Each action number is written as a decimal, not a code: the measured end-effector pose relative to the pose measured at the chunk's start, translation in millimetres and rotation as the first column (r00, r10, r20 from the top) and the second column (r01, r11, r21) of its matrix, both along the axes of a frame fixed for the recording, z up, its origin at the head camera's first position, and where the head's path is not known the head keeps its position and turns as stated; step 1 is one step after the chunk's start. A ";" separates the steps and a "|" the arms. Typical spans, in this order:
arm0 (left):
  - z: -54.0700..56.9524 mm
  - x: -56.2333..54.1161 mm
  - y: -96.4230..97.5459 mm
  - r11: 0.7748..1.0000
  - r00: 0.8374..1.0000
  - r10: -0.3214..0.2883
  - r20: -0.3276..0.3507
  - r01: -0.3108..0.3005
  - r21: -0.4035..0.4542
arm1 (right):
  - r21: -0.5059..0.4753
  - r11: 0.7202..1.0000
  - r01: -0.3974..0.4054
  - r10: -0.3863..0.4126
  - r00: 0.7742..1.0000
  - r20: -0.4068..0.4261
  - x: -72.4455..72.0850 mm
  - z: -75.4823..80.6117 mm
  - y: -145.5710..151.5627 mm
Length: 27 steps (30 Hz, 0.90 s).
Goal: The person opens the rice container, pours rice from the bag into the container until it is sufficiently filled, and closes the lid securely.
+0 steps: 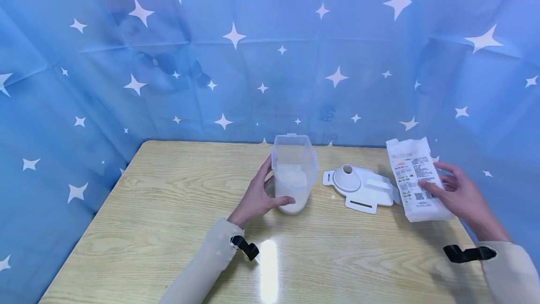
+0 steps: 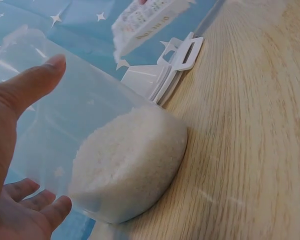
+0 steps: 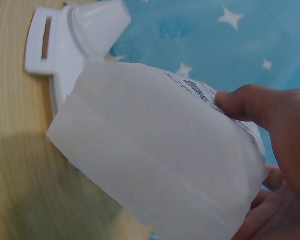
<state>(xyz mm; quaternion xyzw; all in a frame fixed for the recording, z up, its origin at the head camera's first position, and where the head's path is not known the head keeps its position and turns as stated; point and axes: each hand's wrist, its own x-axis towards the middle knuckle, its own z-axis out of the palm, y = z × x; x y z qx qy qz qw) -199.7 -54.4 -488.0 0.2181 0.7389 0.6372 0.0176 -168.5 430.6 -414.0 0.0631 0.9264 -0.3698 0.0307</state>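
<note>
A translucent plastic container (image 1: pixel 314 163), partly filled with white rice (image 2: pixel 130 160), stands on the table with its top uncovered. My left hand (image 1: pixel 257 196) is at its left side, thumb extended across the front and fingers loosely bent by the left wall. At the right, my right hand (image 1: pixel 460 196) holds a white printed paper bag (image 1: pixel 415 182), thumb on the printed face and fingers at the side. The bag hangs tilted close over the table. Between container and bag lies a white lid (image 1: pixel 367 189) with a cone-shaped spout.
The light wood-grain table (image 1: pixel 168 210) ends at a blue curtain (image 1: pixel 190 83) with white stars, which hangs behind it and along both sides. A bright light reflection (image 1: pixel 268 271) shows near the front.
</note>
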 end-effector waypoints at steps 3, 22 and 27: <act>-1.4 1.2 -0.7 1.000 1.000 -0.004 0.003 0.004 -0.002 | 0.006 1.000 0.009 -0.010 0.999 0.041 5.0 -6.4 9.9; -3.8 2.7 -1.3 1.000 1.000 -0.017 0.010 0.017 -0.006 | -0.102 0.992 0.070 -0.043 0.968 0.248 14.2 -45.1 41.0; -3.3 2.8 -2.1 1.000 1.000 -0.012 0.011 0.012 -0.009 | -0.123 0.991 0.060 -0.023 0.959 0.282 12.7 -49.3 43.0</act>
